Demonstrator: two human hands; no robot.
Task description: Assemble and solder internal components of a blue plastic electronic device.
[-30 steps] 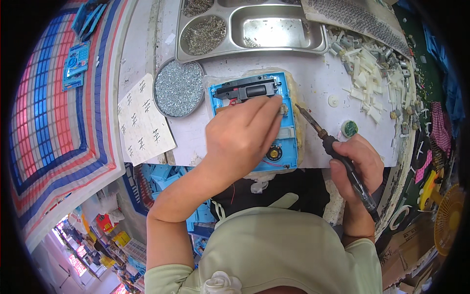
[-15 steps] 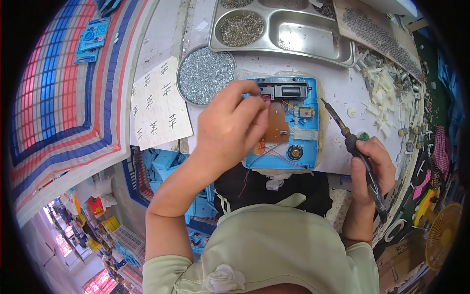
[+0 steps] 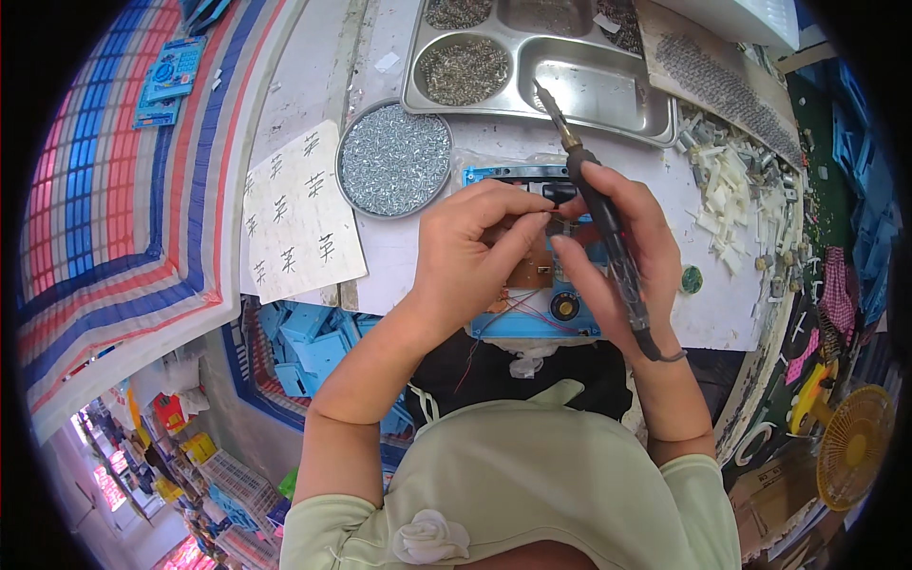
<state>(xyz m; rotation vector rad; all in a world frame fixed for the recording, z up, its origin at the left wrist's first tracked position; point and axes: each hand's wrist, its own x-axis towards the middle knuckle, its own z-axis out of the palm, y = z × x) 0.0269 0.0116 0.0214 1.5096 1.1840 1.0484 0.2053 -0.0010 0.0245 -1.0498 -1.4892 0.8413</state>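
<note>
My right hand (image 3: pixel 651 242) grips a black-handled soldering iron (image 3: pixel 600 207), its metal tip pointing up and away over the steel tray. The thumb and forefinger of this hand also reach toward my left fingertips. My left hand (image 3: pixel 456 252) is closed in a pinch on what looks like a thin red wire (image 3: pixel 557 209); the fingers hide most of it. Both hands are above an open blue plastic casing (image 3: pixel 484 328). Inside it are a brown circuit board (image 3: pixel 530 275), a small round speaker (image 3: pixel 564 307) and loose thin wires. My hands cover its upper and right parts.
A round dish of small silvery parts (image 3: pixel 394 160) stands left of the casing, beside a paper sheet (image 3: pixel 309 223). The steel compartment tray (image 3: pixel 532 119) is behind. White plastic pieces (image 3: pixel 727 195) lie to the right, near a green round item (image 3: pixel 692 278). Blue casings (image 3: pixel 309 347) fill a lower-left bag.
My right hand has moved left with the soldering iron, from beside the casing to over it. It now meets my left hand, and the iron's tip points farther away.
</note>
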